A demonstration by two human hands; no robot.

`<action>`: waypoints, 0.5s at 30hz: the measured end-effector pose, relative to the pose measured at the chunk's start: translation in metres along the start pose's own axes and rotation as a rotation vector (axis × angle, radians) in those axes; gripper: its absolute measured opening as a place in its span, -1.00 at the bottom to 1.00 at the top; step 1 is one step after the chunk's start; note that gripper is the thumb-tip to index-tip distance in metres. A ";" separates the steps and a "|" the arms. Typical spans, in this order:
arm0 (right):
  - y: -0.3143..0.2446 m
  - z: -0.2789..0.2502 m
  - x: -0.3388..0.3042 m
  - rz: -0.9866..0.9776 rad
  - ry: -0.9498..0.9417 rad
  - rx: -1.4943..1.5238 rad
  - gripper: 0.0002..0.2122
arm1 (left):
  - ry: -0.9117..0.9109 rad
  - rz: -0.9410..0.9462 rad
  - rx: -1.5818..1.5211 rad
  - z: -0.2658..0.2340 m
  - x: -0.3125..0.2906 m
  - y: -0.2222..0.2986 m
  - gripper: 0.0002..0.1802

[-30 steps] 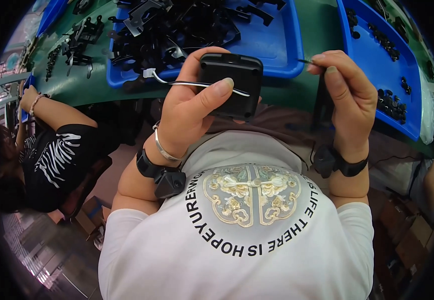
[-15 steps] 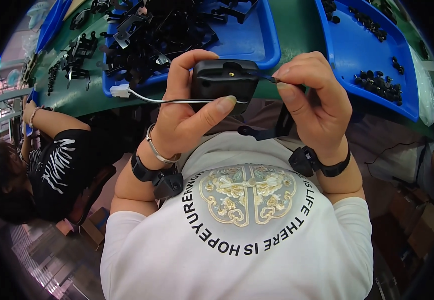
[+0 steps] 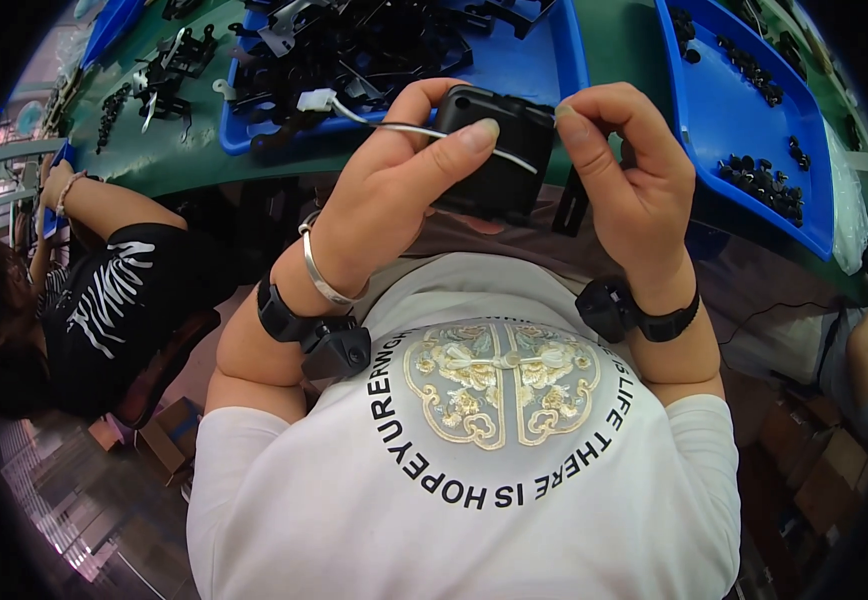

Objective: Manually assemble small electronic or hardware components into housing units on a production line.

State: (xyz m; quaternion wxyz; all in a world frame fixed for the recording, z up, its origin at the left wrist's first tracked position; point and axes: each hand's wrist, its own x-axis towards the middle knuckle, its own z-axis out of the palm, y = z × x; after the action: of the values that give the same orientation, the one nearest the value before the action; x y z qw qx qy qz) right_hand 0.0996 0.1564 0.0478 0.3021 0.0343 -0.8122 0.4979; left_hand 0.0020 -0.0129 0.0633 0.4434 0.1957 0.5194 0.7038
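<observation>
My left hand [image 3: 386, 190] is closed around a boxy black plastic housing [image 3: 494, 190], the thumb lying across its near face. A white cable [image 3: 409, 128] crosses that face under the thumb and ends in a white plug connector [image 3: 316, 100] over the tray on the left. At the housing's right edge, my right hand [image 3: 639, 170] is closed, thumb and forefinger pinching a thin black bracket [image 3: 571, 207]. Part of this bracket hangs below the fingers; the fingers and housing hide where its upper end sits.
Beyond my hands a blue tray [image 3: 544, 70] holds a heap of black metal brackets [image 3: 354, 50]. Another blue tray [image 3: 699, 110] at the right has small black knobs [image 3: 762, 188]. More brackets [image 3: 169, 75] lie on the green table [image 3: 619, 50]. A person [image 3: 119, 270] sits at the left.
The housing has moved up and right and turned, so its recess with the brass hole no longer shows. The bracket has swung, its lower part now hanging more upright near my right hand.
</observation>
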 end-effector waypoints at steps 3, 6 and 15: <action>0.002 0.004 0.003 0.094 0.104 0.167 -0.92 | -0.011 -0.060 -0.072 0.001 0.000 0.005 -0.54; 0.003 -0.001 0.011 0.208 0.061 0.295 -0.91 | -0.031 -0.057 -0.112 -0.001 0.005 0.010 -0.54; -0.003 0.001 0.015 0.058 0.101 0.032 -0.94 | -0.006 -0.060 -0.121 0.005 0.003 0.011 -0.47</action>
State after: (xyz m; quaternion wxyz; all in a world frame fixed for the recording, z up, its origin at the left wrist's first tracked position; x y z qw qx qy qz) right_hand 0.0882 0.1582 0.0572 0.3277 -0.0099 -0.7884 0.5205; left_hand -0.0008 -0.0084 0.0748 0.4769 0.1552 0.4803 0.7196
